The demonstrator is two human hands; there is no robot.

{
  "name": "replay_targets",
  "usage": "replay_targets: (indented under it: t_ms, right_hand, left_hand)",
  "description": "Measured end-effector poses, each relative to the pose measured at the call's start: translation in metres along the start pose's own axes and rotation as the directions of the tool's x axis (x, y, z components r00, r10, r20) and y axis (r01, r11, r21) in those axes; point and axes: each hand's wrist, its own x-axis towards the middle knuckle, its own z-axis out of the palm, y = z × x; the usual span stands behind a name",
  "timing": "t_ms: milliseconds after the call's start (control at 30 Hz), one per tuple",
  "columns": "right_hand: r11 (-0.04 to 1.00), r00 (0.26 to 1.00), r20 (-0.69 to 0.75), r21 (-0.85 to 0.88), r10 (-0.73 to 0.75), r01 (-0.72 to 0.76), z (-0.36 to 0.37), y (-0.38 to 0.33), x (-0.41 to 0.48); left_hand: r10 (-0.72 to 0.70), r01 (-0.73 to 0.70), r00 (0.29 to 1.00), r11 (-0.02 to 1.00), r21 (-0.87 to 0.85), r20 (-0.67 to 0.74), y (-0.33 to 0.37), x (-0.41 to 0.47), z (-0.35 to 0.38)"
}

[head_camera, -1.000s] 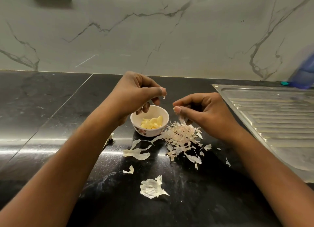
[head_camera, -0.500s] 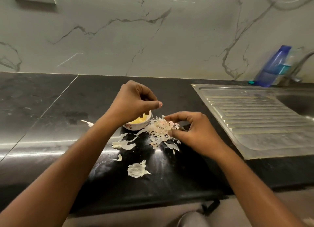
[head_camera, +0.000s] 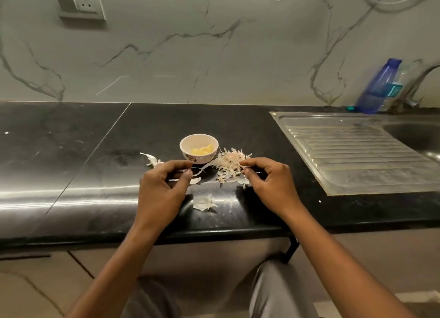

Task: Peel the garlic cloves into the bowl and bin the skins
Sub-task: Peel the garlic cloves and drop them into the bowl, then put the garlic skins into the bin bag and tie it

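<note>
Black counter [head_camera: 95,151] is bearing the bowl [head_camera: 201,160], mouth up, beside scattered skins [head_camera: 229,164], while left hand [head_camera: 164,189] and right hand [head_camera: 269,182] are curling there, grasp unclear.

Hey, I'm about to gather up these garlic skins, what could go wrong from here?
The skin pile lies right beside the bowl; a sweep by the right hand might flick flakes onto the peeled cloves.
The loose skin near the front edge of the counter could slide off to the floor.
The scrap left of the bowl is easily missed.
</note>
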Motion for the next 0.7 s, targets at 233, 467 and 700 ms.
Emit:
replay_targets:
  t_ms: [233, 467, 700]
  right_hand:
    - [1.000, 1.000, 0.004, -0.022, -0.003, 0.003, 0.001, -0.002, 0.001]
    - [0.999, 1.000, 0.010, 0.027, 0.020, -0.020, 0.000, 0.000, 0.001]
    - [1.000, 1.000, -0.006, 0.031, 0.004, -0.003, 0.001, 0.002, 0.002]
  left_hand:
    - [-0.081, 0.075, 0.993, 0.995, -0.068, -0.088, -0.002, -0.001, -0.002]
    - [-0.049, 0.050, 0.998, 0.998, 0.044, -0.029, -0.010, 0.002, 0.003]
    - [-0.144, 0.143, 0.989, 0.990, -0.014, -0.022, -0.011, 0.005, 0.003]
